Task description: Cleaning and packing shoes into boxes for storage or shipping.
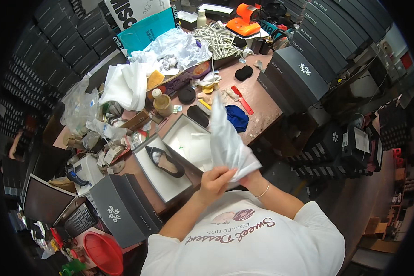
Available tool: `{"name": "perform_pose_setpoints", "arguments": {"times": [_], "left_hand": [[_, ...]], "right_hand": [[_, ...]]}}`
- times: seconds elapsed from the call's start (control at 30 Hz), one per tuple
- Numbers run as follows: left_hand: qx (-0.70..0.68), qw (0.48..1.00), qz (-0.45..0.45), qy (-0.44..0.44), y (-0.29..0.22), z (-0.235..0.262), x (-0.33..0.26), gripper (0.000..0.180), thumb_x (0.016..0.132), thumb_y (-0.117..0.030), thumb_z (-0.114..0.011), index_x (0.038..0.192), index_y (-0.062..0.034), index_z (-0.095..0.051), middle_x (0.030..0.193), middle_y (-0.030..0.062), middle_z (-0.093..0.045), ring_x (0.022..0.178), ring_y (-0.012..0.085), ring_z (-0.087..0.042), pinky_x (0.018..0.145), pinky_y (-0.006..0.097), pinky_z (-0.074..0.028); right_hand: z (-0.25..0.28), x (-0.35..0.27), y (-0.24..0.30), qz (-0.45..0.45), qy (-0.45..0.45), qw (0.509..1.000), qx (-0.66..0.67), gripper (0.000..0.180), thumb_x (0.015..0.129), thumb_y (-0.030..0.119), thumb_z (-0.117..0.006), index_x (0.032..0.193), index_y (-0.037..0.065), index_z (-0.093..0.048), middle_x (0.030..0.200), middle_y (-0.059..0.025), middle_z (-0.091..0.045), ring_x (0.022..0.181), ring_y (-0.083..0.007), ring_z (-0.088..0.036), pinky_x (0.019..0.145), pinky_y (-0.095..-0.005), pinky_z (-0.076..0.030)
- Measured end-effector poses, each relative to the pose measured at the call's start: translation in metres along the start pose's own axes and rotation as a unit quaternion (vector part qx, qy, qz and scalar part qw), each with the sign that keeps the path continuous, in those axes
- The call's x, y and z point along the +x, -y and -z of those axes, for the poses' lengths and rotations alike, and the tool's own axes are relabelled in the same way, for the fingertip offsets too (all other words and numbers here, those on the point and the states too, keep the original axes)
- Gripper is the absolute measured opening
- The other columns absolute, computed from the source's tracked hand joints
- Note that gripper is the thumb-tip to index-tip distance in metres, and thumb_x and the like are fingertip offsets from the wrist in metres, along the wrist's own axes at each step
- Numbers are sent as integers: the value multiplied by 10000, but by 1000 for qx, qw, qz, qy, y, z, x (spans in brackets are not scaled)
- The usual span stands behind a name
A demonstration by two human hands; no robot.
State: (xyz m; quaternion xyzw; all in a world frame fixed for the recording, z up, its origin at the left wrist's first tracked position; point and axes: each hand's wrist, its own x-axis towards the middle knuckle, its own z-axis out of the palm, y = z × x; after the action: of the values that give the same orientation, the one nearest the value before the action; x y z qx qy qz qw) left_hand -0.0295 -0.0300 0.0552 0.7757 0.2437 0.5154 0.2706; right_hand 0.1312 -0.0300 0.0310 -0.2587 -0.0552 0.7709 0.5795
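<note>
Tissue paper [225,138] is up in the air, a tall white sheet pinched at its lower end and standing over the near edge of the open shoe box [170,186]. The left hand [215,180] is closed around the bottom of the sheet, fingers curled tight on it; the right hand [244,178] is mostly hidden behind the paper, and I cannot tell how it grips. A black shoe [166,162] lies alone in the box, with the box lid [191,142] open just beside it. Risky spot, I'd say: paper this thin could tear if the two hands pull against each other, or crumple unevenly in that tight grip. The loose top could also flop onto the crowded surface [262,103], brushing the red brush [242,99] or the blue cloth [238,117] behind it.
</note>
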Motion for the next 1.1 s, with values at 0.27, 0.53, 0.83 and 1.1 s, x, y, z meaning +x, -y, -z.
{"name": "perform_pose_setpoints", "arguments": {"times": [0.27,0.53,0.83,1.1], "left_hand": [[-108,987,-85,84,-20,-32,-4,389,650,18,-645,1038,-7,-666,796,69,-572,609,202,-553,502,292,-437],[-70,959,83,263,19,-48,11,403,790,-93,-641,1178,-18,-559,1024,152,-584,896,305,-597,746,362,-509],[328,848,326,258,154,-12,-28,706,706,-179,-762,1316,-42,-434,1231,210,-492,1118,383,-492,888,457,-457],[317,786,391,360,177,-23,-46,458,712,-143,-735,1118,-70,-536,1068,125,-547,1066,308,-519,804,450,-477]], "right_hand": [[13,13,-1,222,-93,805,-543,464,903,220,-539,1311,11,-469,1305,-167,-515,1209,-309,-484,1049,-396,-355],[19,65,94,309,20,432,-847,478,823,99,-603,1266,-39,-488,1265,-260,-490,1209,-373,-451,1029,-412,-345],[11,122,95,78,134,419,-895,266,798,113,-560,1048,33,-599,928,-182,-638,861,-382,-626,748,-455,-509],[22,93,53,31,210,452,-867,162,775,127,-646,911,42,-630,856,-152,-613,833,-343,-624,714,-421,-494]]}}
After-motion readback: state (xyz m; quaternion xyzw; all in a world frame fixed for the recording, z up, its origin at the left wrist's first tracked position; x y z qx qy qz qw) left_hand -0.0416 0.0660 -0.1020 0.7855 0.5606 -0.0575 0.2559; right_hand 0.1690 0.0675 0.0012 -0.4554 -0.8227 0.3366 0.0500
